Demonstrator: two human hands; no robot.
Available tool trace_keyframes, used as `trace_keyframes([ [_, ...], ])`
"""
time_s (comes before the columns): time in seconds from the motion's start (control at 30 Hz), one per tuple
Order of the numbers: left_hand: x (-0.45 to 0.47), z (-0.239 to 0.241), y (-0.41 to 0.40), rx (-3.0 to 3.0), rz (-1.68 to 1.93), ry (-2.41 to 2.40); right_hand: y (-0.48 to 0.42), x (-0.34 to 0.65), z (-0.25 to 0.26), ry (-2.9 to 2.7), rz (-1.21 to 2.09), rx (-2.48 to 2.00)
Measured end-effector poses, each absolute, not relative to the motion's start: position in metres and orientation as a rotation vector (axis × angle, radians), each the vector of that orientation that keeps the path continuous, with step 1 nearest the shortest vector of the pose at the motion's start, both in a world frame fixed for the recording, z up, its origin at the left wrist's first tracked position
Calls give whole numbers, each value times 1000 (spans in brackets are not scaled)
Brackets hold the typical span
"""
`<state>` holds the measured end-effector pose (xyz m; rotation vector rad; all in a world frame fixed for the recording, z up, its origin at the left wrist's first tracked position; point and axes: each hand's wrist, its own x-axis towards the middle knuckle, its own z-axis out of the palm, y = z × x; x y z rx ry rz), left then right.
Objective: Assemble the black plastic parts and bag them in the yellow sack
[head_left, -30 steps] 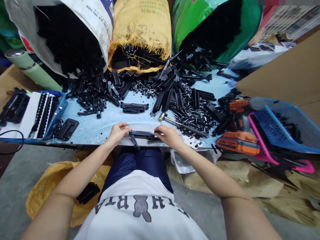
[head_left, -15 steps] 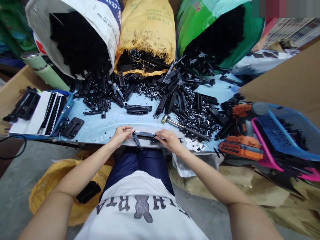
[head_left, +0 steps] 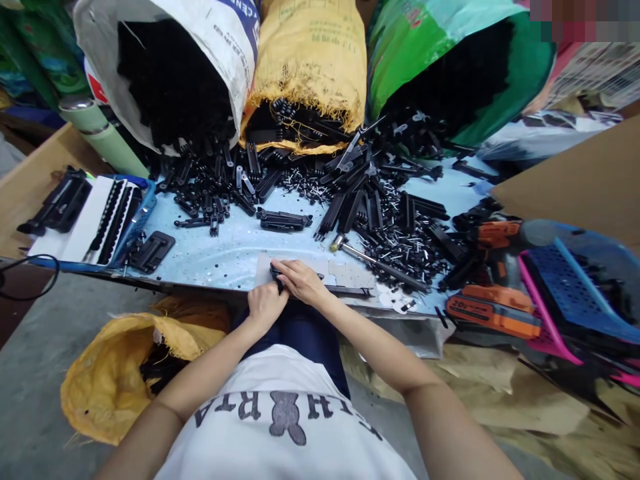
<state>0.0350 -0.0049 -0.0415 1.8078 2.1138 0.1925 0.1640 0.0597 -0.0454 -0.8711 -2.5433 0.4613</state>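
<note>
At the near edge of the table, my left hand (head_left: 267,305) is closed around the lower side of a black plastic folding bracket (head_left: 275,270). My right hand (head_left: 303,281) lies over the same bracket, its fingers bent and pressed onto the top. Most of the bracket is hidden under both hands. Beneath them is a flat grey plate (head_left: 350,273), with a long dark bar (head_left: 353,291) along its front edge. Beyond the hands lies a folded black bracket (head_left: 284,220). A hammer (head_left: 370,258) rests to the right, its head toward the middle.
Black parts and loose rivets (head_left: 400,227) are heaped at the back and right, before a white sack (head_left: 227,60), a yellow sack (head_left: 315,53) and a green sack (head_left: 400,60). An orange cordless drill (head_left: 495,310) lies right; a blue basket (head_left: 145,203) stands left.
Both hands have come together at the left of the grey plate, where they had been apart holding the bracket's two ends. The bracket is now lower and mostly covered. The view has shifted slightly.
</note>
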Motion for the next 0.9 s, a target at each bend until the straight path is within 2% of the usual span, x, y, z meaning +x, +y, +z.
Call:
trace_keyframes([
  [0.4, 37, -45, -3, 1904, 209, 2103, 56, 154, -39, -2646, 300, -1024],
  [0.53, 15, -42, -1, 2261, 337, 1872, 47, 198, -34, -2600, 169, -937],
  [0.63, 5, -43, 17, 2729, 521, 1485, 40, 251, -42, -2477, -21, -1132],
  [0.73, 13, -46, 45, 2990, 425, 1072, 40, 284, -51, -2573, -127, -1286],
  [0.9, 28, -41, 74, 2777, 231, 1197, 52, 283, -38, -2740, 0, -1262],
])
